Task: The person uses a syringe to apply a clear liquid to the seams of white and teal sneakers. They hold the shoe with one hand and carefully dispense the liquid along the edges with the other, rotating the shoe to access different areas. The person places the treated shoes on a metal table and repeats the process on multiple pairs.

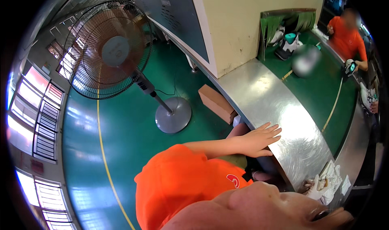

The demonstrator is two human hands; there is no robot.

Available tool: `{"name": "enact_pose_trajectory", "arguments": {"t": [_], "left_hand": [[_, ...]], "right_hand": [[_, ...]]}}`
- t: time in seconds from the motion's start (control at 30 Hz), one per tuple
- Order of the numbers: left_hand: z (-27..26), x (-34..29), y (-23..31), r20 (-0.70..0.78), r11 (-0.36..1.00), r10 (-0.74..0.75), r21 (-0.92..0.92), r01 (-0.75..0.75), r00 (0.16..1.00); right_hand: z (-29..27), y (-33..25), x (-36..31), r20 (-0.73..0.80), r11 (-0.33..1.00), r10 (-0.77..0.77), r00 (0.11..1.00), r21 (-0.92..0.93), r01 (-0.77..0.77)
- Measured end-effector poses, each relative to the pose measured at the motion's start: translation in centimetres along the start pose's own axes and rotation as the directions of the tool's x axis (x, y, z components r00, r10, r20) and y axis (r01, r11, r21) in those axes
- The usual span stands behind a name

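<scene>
My left hand (259, 141) lies flat with the fingers stretched out, palm down at the near edge of a shiny metal bench top (279, 104). Nothing is in it. Farther along that metal surface, at the lower right, is a crumpled bundle of white cloth or gloves (330, 181). Something finger-like, partly white and partly skin-coloured, shows in the bundle. I cannot tell whether that is my right hand. Beyond the metal strip runs a green conveyor belt (324, 84) with white, black and teal shoes (289, 45) by a green strip curtain.
A large pedestal fan (115, 51) stands on the green floor at left, beside a brown cardboard box (216, 103). A cream machine housing (239, 31) rises behind the bench. Across the belt, a person in orange (346, 37) holds a shoe; another hand (374, 107) shows at far right.
</scene>
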State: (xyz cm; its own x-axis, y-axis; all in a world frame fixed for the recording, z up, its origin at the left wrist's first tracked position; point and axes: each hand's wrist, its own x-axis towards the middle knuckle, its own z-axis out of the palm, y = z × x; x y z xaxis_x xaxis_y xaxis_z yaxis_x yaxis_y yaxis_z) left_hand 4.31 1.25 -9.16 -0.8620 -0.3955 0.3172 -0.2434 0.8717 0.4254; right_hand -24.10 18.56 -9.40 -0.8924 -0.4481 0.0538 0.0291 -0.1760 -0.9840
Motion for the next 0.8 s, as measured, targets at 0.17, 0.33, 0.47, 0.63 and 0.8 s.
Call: {"name": "enact_pose_trajectory", "arguments": {"t": [0.17,0.33,0.47,0.63,0.8], "left_hand": [[1.2,-0.7,-1.4,-0.123,0.999,0.031,-0.005,-0.032,0.992],[3.6,1.1,-1.0,-0.154,0.987,0.033,0.163,-0.008,0.988],[5.3,1.2,-1.9,-0.479,0.952,0.28,0.25,-0.176,0.832],[4.4,-0.3,0.9,-0.399,0.939,0.188,0.342,-0.045,0.898],[1.1,1.0,-1.0,-0.248,0.979,0.163,0.165,-0.124,0.955]], "right_hand": [[0.2,-0.3,-1.5,-0.106,0.99,0.002,0.994,-0.141,-0.017],[-1.9,-0.5,-2.6,-0.215,0.969,-0.074,0.974,-0.248,0.019],[-1.6,-0.6,-3.1,-0.103,0.888,-0.087,0.991,-0.458,0.03],[-0.6,-2.8,-1.6,-0.072,0.863,-0.182,0.981,-0.489,0.124],[2.1,-3.0,-1.4,-0.092,0.856,-0.225,0.97,-0.494,0.152]]}}
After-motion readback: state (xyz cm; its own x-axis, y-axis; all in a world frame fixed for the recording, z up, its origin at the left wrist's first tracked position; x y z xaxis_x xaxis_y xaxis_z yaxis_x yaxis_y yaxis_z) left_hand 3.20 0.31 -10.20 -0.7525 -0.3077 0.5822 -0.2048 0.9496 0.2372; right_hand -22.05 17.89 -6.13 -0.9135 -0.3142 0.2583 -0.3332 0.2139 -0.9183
